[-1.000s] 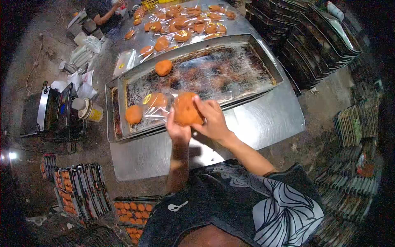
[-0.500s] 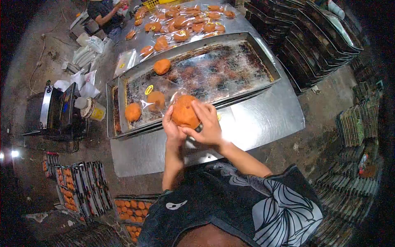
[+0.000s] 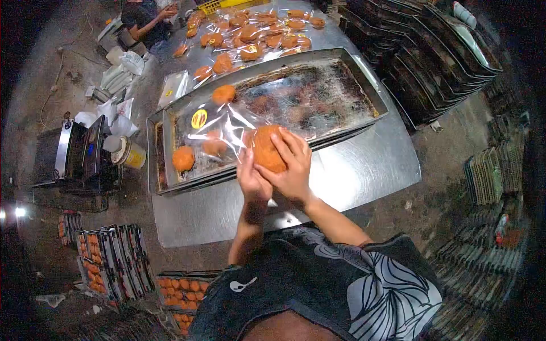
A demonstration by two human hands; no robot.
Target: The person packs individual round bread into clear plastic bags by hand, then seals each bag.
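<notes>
Between my two hands is an orange-brown bun (image 3: 268,149). My right hand (image 3: 292,165) wraps its right side, and my left hand (image 3: 253,179) pinches a clear plastic bag (image 3: 227,128) at the bun's lower left. The bag, with a yellow label, spreads to the left over the metal tray (image 3: 318,135). Under the bag a bun (image 3: 214,145) shows through the film. Another bun (image 3: 183,158) lies at the tray's left, and one more (image 3: 223,94) near its far edge.
Behind the tray, several bagged buns (image 3: 250,34) lie on the metal table (image 3: 199,219). A co-worker's arm (image 3: 149,25) shows at the top left. Stacked dark trays (image 3: 438,62) stand right. A plastic jar (image 3: 129,154) is left, with racks of buns (image 3: 94,261) below.
Both hands have moved slightly right with the bun. The labelled bag now stretches wider, its label further left and its film reaching to my left fingers.
</notes>
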